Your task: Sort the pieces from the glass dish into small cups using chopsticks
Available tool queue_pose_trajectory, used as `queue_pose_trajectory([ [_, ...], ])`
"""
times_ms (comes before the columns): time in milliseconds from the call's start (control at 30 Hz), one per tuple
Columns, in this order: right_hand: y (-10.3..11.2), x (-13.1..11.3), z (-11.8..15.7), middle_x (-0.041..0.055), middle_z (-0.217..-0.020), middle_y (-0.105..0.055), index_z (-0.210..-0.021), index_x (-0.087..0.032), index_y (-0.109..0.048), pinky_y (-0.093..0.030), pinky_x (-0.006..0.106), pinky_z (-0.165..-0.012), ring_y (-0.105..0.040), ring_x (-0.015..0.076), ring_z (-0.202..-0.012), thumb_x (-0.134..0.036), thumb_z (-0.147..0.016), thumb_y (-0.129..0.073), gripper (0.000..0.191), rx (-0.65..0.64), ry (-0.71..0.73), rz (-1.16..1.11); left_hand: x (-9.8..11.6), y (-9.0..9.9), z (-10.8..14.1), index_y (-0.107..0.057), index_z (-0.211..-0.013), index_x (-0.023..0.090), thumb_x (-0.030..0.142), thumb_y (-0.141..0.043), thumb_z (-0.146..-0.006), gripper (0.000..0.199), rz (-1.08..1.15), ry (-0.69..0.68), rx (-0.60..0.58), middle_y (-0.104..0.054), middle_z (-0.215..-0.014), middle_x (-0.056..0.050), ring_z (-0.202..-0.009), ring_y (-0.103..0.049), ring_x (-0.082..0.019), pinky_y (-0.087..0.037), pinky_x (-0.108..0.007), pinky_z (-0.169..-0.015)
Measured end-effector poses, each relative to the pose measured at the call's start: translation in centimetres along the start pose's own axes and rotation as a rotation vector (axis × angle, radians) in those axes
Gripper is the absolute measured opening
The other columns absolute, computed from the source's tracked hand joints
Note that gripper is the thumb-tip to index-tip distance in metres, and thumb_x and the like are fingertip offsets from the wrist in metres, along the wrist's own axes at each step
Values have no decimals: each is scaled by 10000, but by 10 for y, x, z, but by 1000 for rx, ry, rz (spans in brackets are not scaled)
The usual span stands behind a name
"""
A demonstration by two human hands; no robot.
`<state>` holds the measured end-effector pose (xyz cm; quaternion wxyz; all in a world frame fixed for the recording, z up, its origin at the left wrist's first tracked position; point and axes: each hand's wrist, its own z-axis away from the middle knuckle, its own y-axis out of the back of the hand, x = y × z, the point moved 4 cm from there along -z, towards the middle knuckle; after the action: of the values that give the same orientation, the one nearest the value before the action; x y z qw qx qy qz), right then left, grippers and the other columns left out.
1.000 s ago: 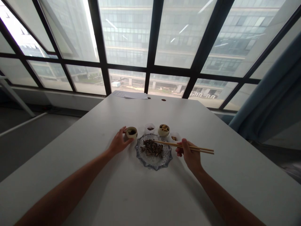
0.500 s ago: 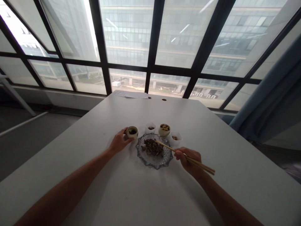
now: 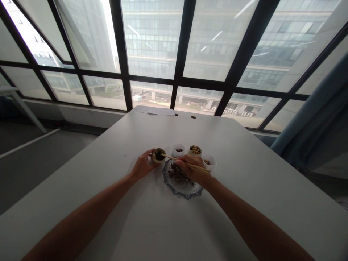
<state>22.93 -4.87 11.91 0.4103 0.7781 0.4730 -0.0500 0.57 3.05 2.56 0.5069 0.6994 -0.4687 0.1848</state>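
Head view: a pair of slim, light-brown wooden chopsticks [image 3: 199, 168] is pinched in the fingers of the right hand [image 3: 191, 167], their tips at the mouth of a small, round tan cup [image 3: 158, 161] with dark contents, which the left hand [image 3: 144, 165] clasps between thumb and fingers. Beneath the right hand sits a scalloped clear-glass plate [image 3: 187, 196] of dark brown pieces [image 3: 177, 177], and just beyond stand two white cups [image 3: 174, 153] and a tan bowl [image 3: 201, 152] of yellowish pieces, all on a white table [image 3: 136, 224].
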Motion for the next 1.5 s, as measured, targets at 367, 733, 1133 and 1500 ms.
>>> queue_pose_trajectory([
  [367,24,-9,11,13,-550,-586,-658,-186,-616,-403,229,-466,-536,126,-479,-531,-1031,-421,544,135,-129,-34,-4,-2,-1,-548,-1323,212,349,-802,-692,693,32,-36,25,-682,-1229,-97,-1062,-666,-248,-537,-415,-948],
  [733,45,6,39,6,-491,-565,-582,-190,-596,-380,229,-469,-503,111,-433,-539,-1018,-459,575,0,-111,77,-7,-2,-2,-539,-1329,183,400,-774,-717,691,17,-19,25,-671,-1230,-127,-1028,-667,-251,-549,-404,-894],
  [1133,43,9,43,9,-536,-605,-709,-181,-668,-392,218,-469,-534,111,-452,-508,-1017,-485,485,-79,-37,21,-8,-2,-2,-534,-1326,180,420,-757,-731,679,17,-7,8,-678,-1208,-122,-1033,-659,-247,-548,-399,-886],
  [1500,44,81,83,38,-461,-583,-677,-147,-643,-384,206,-287,-499,126,-334,-790,-672,-720,648,495,-823,-636,-4,-2,-2,-552,-1302,180,462,-757,-725,675,28,-3,14,-689,-1181,-124,-1009,-671,-248,-555,-394,-865],
])
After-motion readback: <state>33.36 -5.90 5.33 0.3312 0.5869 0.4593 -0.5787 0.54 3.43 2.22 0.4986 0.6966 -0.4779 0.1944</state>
